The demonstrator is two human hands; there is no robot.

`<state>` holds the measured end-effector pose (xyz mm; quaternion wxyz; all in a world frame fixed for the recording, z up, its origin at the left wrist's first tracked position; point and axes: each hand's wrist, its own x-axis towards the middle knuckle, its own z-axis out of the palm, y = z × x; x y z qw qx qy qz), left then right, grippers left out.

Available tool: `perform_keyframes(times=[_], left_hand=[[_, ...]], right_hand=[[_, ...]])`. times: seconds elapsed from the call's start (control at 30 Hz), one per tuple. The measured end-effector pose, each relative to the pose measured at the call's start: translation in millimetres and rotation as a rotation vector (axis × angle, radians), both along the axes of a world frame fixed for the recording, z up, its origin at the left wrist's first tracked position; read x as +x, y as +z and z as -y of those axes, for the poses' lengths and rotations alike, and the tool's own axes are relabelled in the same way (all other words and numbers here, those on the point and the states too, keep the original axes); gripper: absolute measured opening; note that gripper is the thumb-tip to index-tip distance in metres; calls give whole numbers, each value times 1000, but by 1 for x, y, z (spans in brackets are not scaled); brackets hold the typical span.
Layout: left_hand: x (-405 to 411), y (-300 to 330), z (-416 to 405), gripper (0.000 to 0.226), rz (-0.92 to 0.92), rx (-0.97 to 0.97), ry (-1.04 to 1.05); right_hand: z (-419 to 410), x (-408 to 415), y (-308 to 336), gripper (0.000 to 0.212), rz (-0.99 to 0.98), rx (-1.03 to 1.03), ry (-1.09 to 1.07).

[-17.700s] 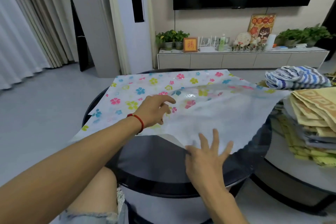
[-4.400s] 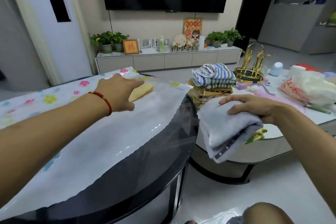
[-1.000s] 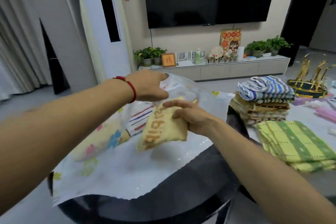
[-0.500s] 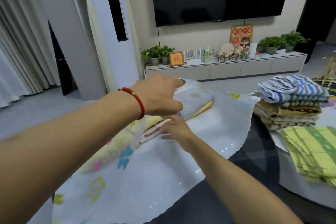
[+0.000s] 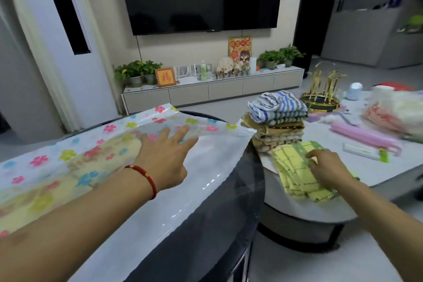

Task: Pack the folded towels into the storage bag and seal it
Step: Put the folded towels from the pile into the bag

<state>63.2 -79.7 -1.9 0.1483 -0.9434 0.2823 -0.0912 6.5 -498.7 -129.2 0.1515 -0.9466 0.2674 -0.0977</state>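
Dark round glass-topped table (image 5: 206, 224) fills the lower left of the head view. Beside it on the right, lower and partly tucked under its edge, a pale grey round-cornered side table (image 5: 389, 167).

Flat storage bag of clear plastic printed with coloured flowers (image 5: 68, 151) lies across the dark table, open mouth toward the right. Its white underside layer (image 5: 206, 167) runs out past the printed top layer at the mouth. Yellowish folded towels (image 5: 75, 167) show through the plastic inside the left part of the bag; their number cannot be told.

Stack of folded towels (image 5: 279, 130) stands on the pale table just beside the bag's mouth; blue-and-grey striped towel (image 5: 277, 105) on top, brown and cream ones beneath. In front of the stack, touching it, a yellow-and-green checked folded towel (image 5: 295, 167) lies flat.

Left hand (image 5: 164, 158), red cord bracelet (image 5: 146, 176) at the wrist, is spread wide with fingers straight, resting palm down on the bag's top layer near the mouth; it holds nothing.

Right hand (image 5: 325, 167) lies on the checked towel, fingers bent down onto the cloth at its far edge. Whether they have closed round a fold cannot be told.

Farther right on the pale table: gold wire rack (image 5: 322, 89), pink tube-shaped case (image 5: 364, 135).
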Motion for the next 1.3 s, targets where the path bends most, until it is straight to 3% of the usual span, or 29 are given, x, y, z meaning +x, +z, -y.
perform_keyframes(times=[0.13, 0.3, 0.4, 0.53, 0.67, 0.77, 0.97, 1.17, 1.3], left_hand=[[1, -9, 4, 71, 12, -16, 10], [-5, -24, -2, 66, 47, 16, 17], [-16, -30, -12, 60, 140, 94, 5], [-42, -44, -41, 54, 208, 79, 13], [-62, -56, -72, 49, 188, 89, 65], [-74, -57, -87, 41, 136, 131, 159], [-91, -42, -117, 58, 52, 149, 301], [-72, 29, -144, 79, -165, -164, 99], [-55, 77, -163, 99, -356, -170, -2]], right_hand=[[35, 10, -12, 46, -229, 12, -49], [48, 12, -10, 44, -258, -17, -148], [51, 15, -1, 62, -239, 32, -81], [49, 9, 24, 68, -207, 283, -21], [38, -10, 51, 40, -152, 814, -50], [9, -30, 76, 32, -134, 1058, 40], [-79, -64, 120, 48, -92, 1245, 409], [-213, -46, 120, 50, -106, 1447, 679], [-311, -6, 106, 56, -69, 1638, 746]])
